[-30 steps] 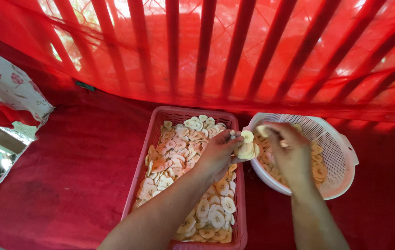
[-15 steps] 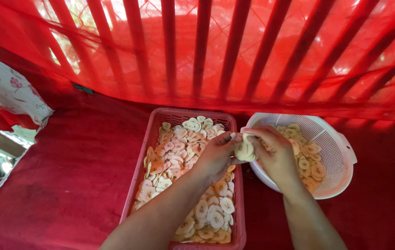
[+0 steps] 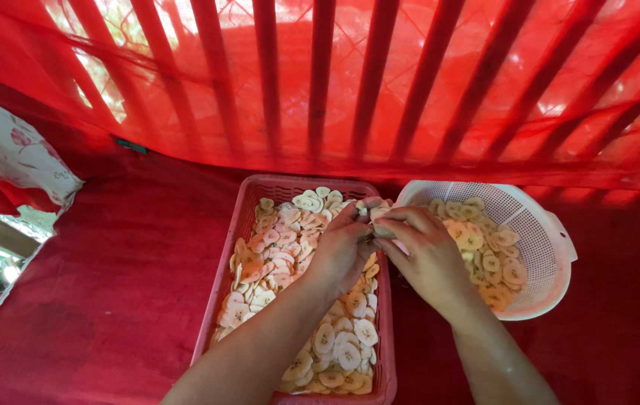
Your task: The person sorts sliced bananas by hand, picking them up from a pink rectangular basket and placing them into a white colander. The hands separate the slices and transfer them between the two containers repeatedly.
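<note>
Item: pale round fruit slices (image 3: 371, 212), thin, cream with orange tinge, a small clump over the pink tray's (image 3: 239, 229) right rim. I see my left hand (image 3: 344, 247) and right hand (image 3: 426, 255) both pinching it, fingers closed. White colander (image 3: 541, 225) right of tray. Since earlier, both hands have shifted left, toward the tray.

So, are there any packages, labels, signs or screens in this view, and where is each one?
Small dark green tag: a flat rectangle at the foot of the red netting, upper left of the pink tray; any marking is too small to see.
No packages, signs or screens are in view.
</note>
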